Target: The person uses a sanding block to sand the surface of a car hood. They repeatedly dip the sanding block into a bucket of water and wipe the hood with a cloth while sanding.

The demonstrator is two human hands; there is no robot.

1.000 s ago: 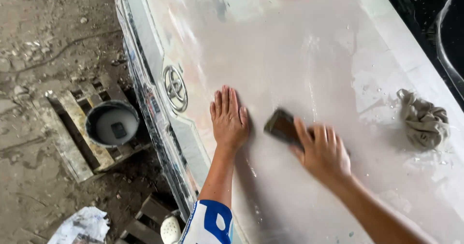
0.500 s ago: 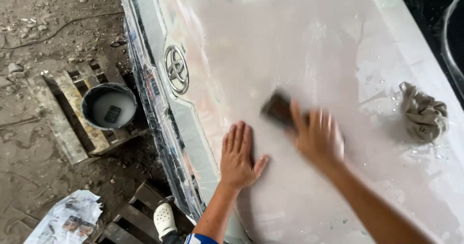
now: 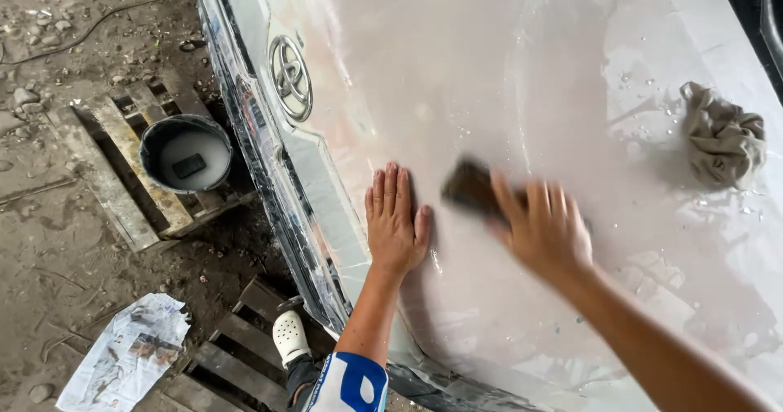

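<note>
Two hands on a wet, pale car bonnet (image 3: 506, 69), head view.

Left hand (image 3: 395, 220) lies flat, grip open, fingers spread, at frame centre; just right of it the blurred right hand (image 3: 542, 228) grips a dark rectangular sanding block (image 3: 471, 188) against the panel. Crumpled grey rag (image 3: 723, 137) sits upper right; a grey bucket of water (image 3: 186, 152) rests on a wooden pallet (image 3: 110, 179), left.

My left hand (image 3: 395, 220) lies flat on the car hood (image 3: 489, 69), with my right hand (image 3: 542, 228) just at its three o'clock, pressing a sanding block (image 3: 471, 188). A rag (image 3: 722, 139) sits on the hood toward two o'clock. A bucket (image 3: 186, 152) stands on a pallet (image 3: 114, 175) at nine o'clock, newspaper (image 3: 126, 355) at seven.
</note>
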